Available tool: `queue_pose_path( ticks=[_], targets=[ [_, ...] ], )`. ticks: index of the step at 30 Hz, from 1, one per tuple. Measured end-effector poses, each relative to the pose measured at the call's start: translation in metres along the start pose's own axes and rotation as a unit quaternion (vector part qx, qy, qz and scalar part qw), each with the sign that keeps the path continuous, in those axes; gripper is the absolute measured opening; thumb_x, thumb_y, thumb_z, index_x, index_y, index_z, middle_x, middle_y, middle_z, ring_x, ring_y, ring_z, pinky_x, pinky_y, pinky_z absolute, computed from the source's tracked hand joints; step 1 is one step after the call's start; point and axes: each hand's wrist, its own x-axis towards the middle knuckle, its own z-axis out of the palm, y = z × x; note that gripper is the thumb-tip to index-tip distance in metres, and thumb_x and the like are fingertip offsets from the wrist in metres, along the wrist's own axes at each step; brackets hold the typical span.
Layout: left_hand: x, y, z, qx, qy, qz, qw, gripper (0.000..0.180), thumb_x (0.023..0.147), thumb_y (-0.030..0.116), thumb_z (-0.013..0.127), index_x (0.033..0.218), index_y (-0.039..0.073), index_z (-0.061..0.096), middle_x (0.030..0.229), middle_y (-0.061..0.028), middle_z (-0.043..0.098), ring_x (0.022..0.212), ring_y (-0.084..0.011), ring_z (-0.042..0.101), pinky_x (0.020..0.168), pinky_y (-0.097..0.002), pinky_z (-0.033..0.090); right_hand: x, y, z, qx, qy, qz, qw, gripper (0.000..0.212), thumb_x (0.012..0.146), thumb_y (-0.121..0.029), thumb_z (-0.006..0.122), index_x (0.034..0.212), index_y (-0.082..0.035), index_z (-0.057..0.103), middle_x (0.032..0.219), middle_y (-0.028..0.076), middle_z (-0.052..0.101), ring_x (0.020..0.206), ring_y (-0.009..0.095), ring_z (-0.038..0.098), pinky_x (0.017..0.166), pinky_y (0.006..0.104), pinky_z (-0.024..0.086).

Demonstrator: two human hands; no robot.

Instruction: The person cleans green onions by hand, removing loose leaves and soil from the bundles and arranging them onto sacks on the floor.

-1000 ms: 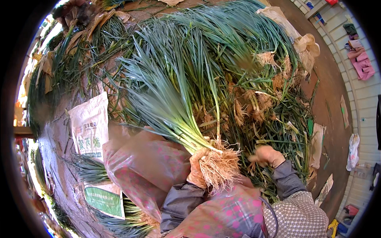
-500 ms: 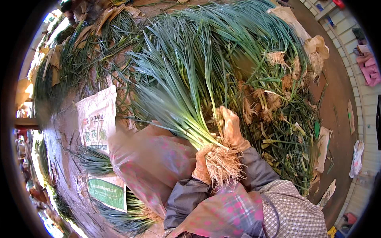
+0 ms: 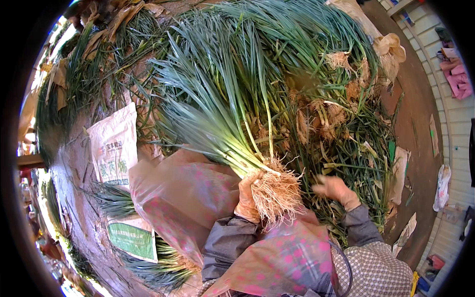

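My left hand (image 3: pixel 249 197), in a tan-orange glove, is closed round the white stems of a bunch of green garlic (image 3: pixel 232 151). Its pale, stringy roots (image 3: pixel 277 193) point toward me, and the long leaves fan out away to the upper left. One longer stalk (image 3: pixel 268 119) stands out at the bunch's right side. My right hand (image 3: pixel 336 190), gloved alike, is apart from the bunch on the right, over scattered leaves. Its fingers are stretched out, slightly blurred, with nothing seen in them. Clear plastic with pink dots (image 3: pixel 188 193) covers my lap.
A large heap of green garlic (image 3: pixel 292 34) lies ahead, with rooted stalks (image 3: pixel 326 119) at its right. Loose leaves (image 3: pixel 361 163) litter the right. On the left are a white printed sack (image 3: pixel 114 143), a green-and-white sack (image 3: pixel 131 240) and more bunches (image 3: pixel 163 272). A ribbed wall (image 3: pixel 455 143) stands far right.
My right hand has left the bunch and moved right and toward me, its fingers opening out. The left hand keeps its hold, and the bunch has shifted slightly left.
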Motion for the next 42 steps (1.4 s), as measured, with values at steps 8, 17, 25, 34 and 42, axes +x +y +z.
queue_pose_path(
  ticks=[8,17,25,34,42],
  targets=[
    [-0.004,-0.005,0.013,0.083,-0.085,0.132,0.984,0.052,0.084,0.014,0.054,0.132,0.001,0.041,0.105,-0.0172,0.062,0.09,-0.027,0.064,0.077,-0.038,0.055,0.073,-0.15,-0.081,0.188,-0.02,-0.324,0.927,0.029,0.079,-0.022,0.071,0.103,-0.006,0.07,0.099,0.012,0.067,0.089,0.025,0.064,0.078,0.0344,0.05],
    [-0.007,-0.015,0.033,0.101,-0.087,0.073,0.988,0.051,0.086,0.029,0.053,0.128,0.001,0.048,0.108,-0.0127,0.061,0.096,-0.0238,0.06,0.084,-0.0365,0.05,0.074,-0.091,0.007,0.909,0.07,-0.116,0.394,0.025,0.098,-0.015,0.051,0.106,0.008,0.057,0.08,0.001,0.048,0.065,0.008,0.04,0.061,0.022,0.042],
    [0.007,-0.01,-0.016,0.155,-0.014,0.017,0.988,0.04,0.089,0.028,0.052,0.121,0.004,0.053,0.105,-0.0125,0.061,0.095,-0.0254,0.06,0.084,-0.0375,0.05,0.092,-0.136,-0.022,0.488,0.042,-0.172,0.855,0.052,0.095,-0.037,0.055,0.131,0.0,0.047,0.119,0.015,0.057,0.111,0.022,0.053,0.093,0.0315,0.044],
    [-0.002,-0.008,0.01,0.088,-0.06,0.051,0.993,0.043,0.083,0.024,0.06,0.122,0.006,0.053,0.11,-0.0133,0.059,0.099,-0.0254,0.058,0.085,-0.0379,0.051,0.117,-0.087,-0.117,-0.047,0.453,-0.154,0.877,0.073,0.078,-0.032,0.067,0.142,-0.01,0.039,0.144,0.015,0.041,0.131,0.025,0.04,0.109,0.0417,0.026],
    [0.007,-0.001,0.006,0.097,-0.072,0.051,0.991,0.045,0.082,0.023,0.061,0.123,0.006,0.052,0.11,-0.0138,0.059,0.099,-0.0256,0.057,0.085,-0.0383,0.051,0.125,-0.024,-0.089,-0.204,0.321,-0.002,0.925,0.038,0.094,-0.038,0.053,0.13,-0.024,0.05,0.075,0.001,0.059,0.048,0.011,0.048,0.039,0.0271,0.041]
  ],
)
